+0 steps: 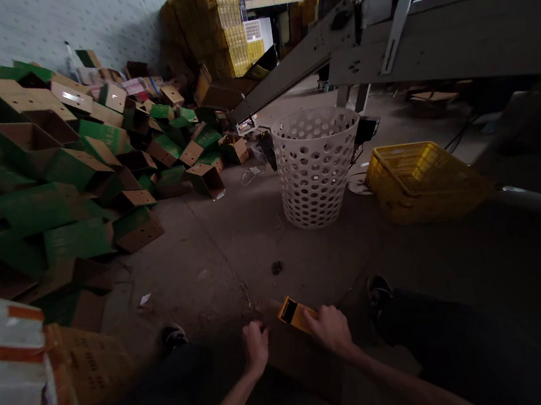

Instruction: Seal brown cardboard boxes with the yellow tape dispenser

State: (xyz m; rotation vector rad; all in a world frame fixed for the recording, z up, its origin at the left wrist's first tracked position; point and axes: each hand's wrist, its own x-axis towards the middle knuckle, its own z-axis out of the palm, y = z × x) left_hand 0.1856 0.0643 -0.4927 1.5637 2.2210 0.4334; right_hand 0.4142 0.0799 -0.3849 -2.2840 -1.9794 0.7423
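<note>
Low between my legs is a dark brown cardboard box (306, 364), its lower part lost in shadow. My left hand (256, 348) is closed at the box's upper left edge, with the fingers curled and partly hidden. In my right hand (332, 328) is an orange-yellow hand tool (297, 314) with a black patch near its front end. The tool lies over the box's far edge, pointing up and left toward my left hand. Its exact kind does not show.
Green and brown cartons (66, 166) lie heaped on the left. A white perforated basket (316, 170) stands ahead, with a yellow crate (422, 182) to its right. A grey conveyor frame (447, 33) crosses above. An orange-striped white package (11, 376) sits close on my left.
</note>
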